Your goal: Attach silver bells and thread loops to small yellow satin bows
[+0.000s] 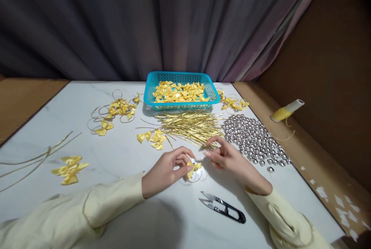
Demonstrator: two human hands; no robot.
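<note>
My left hand pinches a yellow ribbon bow with a small shiny bead at its middle and thin looped cord below it. To its right, my right hand has thumb and forefinger closed near a small whitish strip; whether it grips the strip is unclear. Black thread snips lie with blades apart in front of the hands. Beyond them spreads a heap of gold cord lengths, and silver domed beads cover the table at right.
A turquoise basket of yellow bows stands at the back of the white table. Bows on cord loops sit at left, others at right. Loose bows and cords lie nearer left. A yellow thread spool and paper scraps are off to the right.
</note>
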